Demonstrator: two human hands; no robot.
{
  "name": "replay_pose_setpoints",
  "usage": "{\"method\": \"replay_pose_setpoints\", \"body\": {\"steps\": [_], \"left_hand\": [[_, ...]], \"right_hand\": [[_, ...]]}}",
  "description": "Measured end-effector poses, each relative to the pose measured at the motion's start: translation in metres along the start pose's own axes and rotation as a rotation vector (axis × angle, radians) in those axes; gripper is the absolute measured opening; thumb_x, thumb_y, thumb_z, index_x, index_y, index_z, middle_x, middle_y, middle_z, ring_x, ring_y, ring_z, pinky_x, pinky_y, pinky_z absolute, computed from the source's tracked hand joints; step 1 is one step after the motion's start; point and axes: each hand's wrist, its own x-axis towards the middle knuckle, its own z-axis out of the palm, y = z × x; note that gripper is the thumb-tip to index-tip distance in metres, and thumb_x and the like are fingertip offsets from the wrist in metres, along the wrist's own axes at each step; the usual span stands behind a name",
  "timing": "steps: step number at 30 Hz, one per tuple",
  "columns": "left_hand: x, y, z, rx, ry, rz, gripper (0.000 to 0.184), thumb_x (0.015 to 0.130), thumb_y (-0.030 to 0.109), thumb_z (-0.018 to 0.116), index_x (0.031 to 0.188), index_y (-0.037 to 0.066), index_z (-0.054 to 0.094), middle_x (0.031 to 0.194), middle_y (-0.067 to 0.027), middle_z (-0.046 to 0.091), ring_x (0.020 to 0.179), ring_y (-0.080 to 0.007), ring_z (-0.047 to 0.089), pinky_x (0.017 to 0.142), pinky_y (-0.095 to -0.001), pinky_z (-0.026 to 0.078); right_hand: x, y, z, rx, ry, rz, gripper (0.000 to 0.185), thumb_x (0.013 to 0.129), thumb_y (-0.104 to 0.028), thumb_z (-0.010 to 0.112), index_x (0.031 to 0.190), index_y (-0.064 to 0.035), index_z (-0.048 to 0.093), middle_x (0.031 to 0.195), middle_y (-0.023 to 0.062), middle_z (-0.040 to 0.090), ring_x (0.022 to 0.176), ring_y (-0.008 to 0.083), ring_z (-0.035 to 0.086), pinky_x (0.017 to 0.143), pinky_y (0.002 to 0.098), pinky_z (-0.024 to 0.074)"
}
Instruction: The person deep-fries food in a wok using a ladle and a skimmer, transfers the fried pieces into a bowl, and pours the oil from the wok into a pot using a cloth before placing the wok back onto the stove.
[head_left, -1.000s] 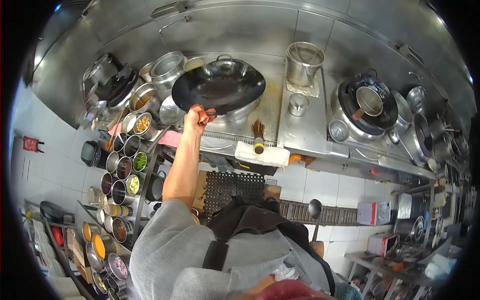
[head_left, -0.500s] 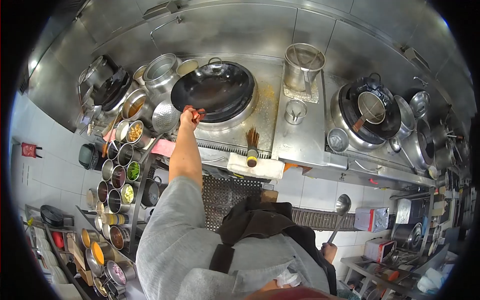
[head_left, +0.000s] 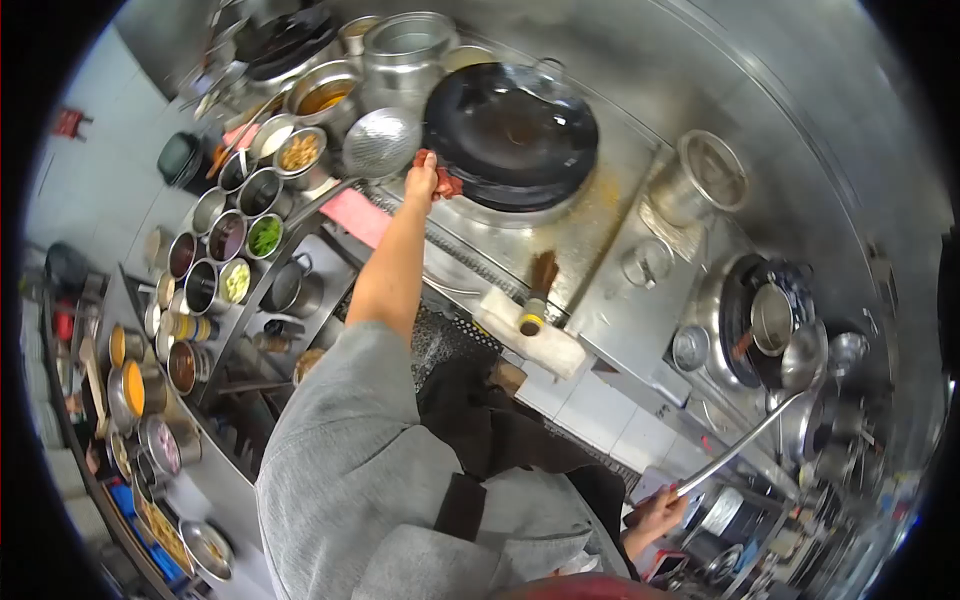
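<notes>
My left hand [head_left: 424, 184] is closed round the near edge of a large black wok [head_left: 520, 130], with a red cloth [head_left: 449, 184] between fingers and metal. The wok sits on a round burner, and a shallow film of liquid seems to shine in it. At the lower right, my right hand [head_left: 658, 512] grips the long handle of a metal ladle [head_left: 740, 448]. Its bowl reaches over the area of a second wok [head_left: 738, 318] at the right; whether it touches anything there I cannot tell. A perforated skimmer [head_left: 382, 143] lies left of the first wok.
Several metal pots of ingredients stand at left, among them one with chopped greens [head_left: 265, 236]. A bamboo brush [head_left: 540, 290] lies on a folded white cloth [head_left: 535, 338] at the stove's front edge. A tall strainer pot [head_left: 700, 178] and a small metal cup [head_left: 648, 262] stand between the burners.
My view has turned, tilting the stove. My right hand has swung the ladle outward to the right, toward the second wok. My left hand still holds the first wok's edge.
</notes>
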Motion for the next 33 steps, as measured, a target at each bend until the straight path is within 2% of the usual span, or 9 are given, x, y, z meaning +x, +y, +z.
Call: {"method": "replay_pose_setpoints", "body": {"steps": [8,14,15,17,18,20,24,27,33], "left_hand": [[0.014,-0.036,-0.157,0.553,0.373,0.403,0.047,0.073,0.027,0.063,0.114,0.009,0.049,0.091,-0.0176,0.064,0.083,-0.0332,0.064,0.071,-0.0394,0.050],[0.059,-0.052,-0.216,0.629,0.053,0.510,0.066,0.073,0.029,0.064,0.129,0.007,0.038,0.105,-0.0238,0.060,0.097,-0.0394,0.059,0.085,-0.0433,0.046],[0.064,-0.065,-0.221,0.673,0.030,0.552,0.072,0.073,0.030,0.065,0.133,0.006,0.034,0.106,-0.0249,0.060,0.098,-0.0405,0.058,0.085,-0.0440,0.046],[0.067,-0.054,-0.223,0.714,-0.086,0.440,0.081,0.072,0.031,0.067,0.138,0.006,0.026,0.107,-0.0268,0.059,0.098,-0.0425,0.057,0.086,-0.0450,0.046],[0.067,-0.049,-0.224,0.677,-0.131,0.427,0.081,0.072,0.032,0.068,0.137,0.005,0.027,0.107,-0.0276,0.058,0.098,-0.0432,0.057,0.086,-0.0456,0.045],[0.060,-0.041,-0.231,0.675,-0.153,0.489,0.082,0.071,0.032,0.068,0.136,0.005,0.028,0.107,-0.0299,0.057,0.096,-0.0443,0.058,0.085,-0.0466,0.046],[0.053,-0.019,-0.238,0.778,-0.248,0.294,0.090,0.070,0.028,0.069,0.141,0.004,0.020,0.120,-0.0281,0.049,0.108,-0.0423,0.051,0.092,-0.0442,0.042],[0.058,-0.023,-0.233,0.770,-0.209,0.284,0.090,0.070,0.026,0.068,0.141,0.001,0.019,0.117,-0.0288,0.050,0.108,-0.0433,0.049,0.094,-0.0453,0.040],[0.053,-0.012,-0.231,0.867,-0.174,0.380,0.086,0.070,0.021,0.066,0.137,-0.007,0.020,0.126,-0.0293,0.043,0.111,-0.0455,0.045,0.098,-0.0455,0.037]], "right_hand": [[0.056,-0.163,0.212,0.267,-0.612,-0.126,0.032,0.081,0.003,0.056,0.112,0.0054,0.047,0.067,0.0044,0.051,0.040,0.0094,0.045,0.035,0.0214,0.0380],[0.064,-0.258,0.466,-0.154,-0.808,-0.358,0.039,0.082,-0.002,0.059,0.120,-0.0001,0.050,0.070,0.0033,0.055,0.045,0.0093,0.048,0.039,0.0232,0.0365],[0.100,-0.238,0.525,-0.332,-0.718,-0.826,0.044,0.079,-0.003,0.059,0.122,-0.0037,0.051,0.066,0.0050,0.056,0.047,0.0125,0.051,0.042,0.0275,0.0400],[0.090,-0.299,0.613,-0.522,-0.753,-0.940,0.043,0.073,-0.006,0.057,0.115,-0.0032,0.054,0.068,0.0173,0.059,0.055,0.0256,0.060,0.050,0.0373,0.0464],[0.072,-0.338,0.649,-0.707,-0.799,-0.759,0.026,0.073,-0.009,0.057,0.097,0.0012,0.055,0.094,0.0253,0.060,0.093,0.0428,0.055,0.077,0.0483,0.0434],[0.083,-0.349,0.725,-0.923,-0.795,-0.896,0.022,0.073,-0.007,0.057,0.092,0.0029,0.057,0.088,0.0267,0.061,0.088,0.0431,0.057,0.078,0.0484,0.0457],[0.050,-0.385,0.775,-0.985,-0.904,-0.510,0.022,0.073,-0.005,0.057,0.093,0.0041,0.056,0.083,0.0263,0.062,0.085,0.0419,0.060,0.074,0.0458,0.0468],[0.054,-0.364,0.785,-0.964,-0.803,-0.883,0.026,0.073,-0.007,0.057,0.097,0.0026,0.056,0.090,0.0262,0.062,0.090,0.0430,0.058,0.080,0.0489,0.0451],[0.031,-0.377,0.832,-0.697,-0.803,-0.783,0.028,0.076,-0.010,0.057,0.100,0.0033,0.054,0.091,0.0259,0.061,0.093,0.0445,0.056,0.082,0.0503,0.0433]]}}
